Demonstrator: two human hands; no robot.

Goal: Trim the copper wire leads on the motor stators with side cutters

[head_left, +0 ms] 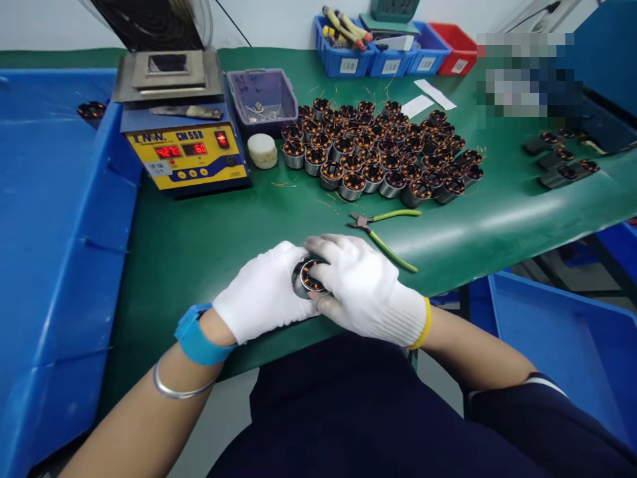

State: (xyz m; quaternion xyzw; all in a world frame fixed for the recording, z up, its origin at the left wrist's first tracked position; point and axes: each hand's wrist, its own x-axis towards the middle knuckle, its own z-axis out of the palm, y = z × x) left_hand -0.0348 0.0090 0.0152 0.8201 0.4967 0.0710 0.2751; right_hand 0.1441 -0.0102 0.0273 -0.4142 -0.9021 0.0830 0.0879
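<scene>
Part: by both hands, one metal part is held above the near edge of the green table, nearer to the person than the machine and to its right; orange windings are seen inside its rim.
Left hand: the side of the part is gripped by the left hand, in white glove, with fingers closed; a blue band and a silver bangle are worn on this arm.
Right hand: the part is gripped also by the right hand, gloved, with bent fingers placed over its open top; how deep they are put cannot be told.
Machine: it is marked CM 558, and red digits are lit on its yellow panel.
Cutters: the green-handled cutters are laid with handles spread, to the right of the machine and nearer to the person.
Parts: many similar parts are grouped upright to the right of the machine; a few more are placed farther right.
Purple bin: it is set just beside the machine, on its right, and the white jar is put close by.
Small bins: blue bins and one red bin are lined up beyond the parts, right of the machine.
</scene>
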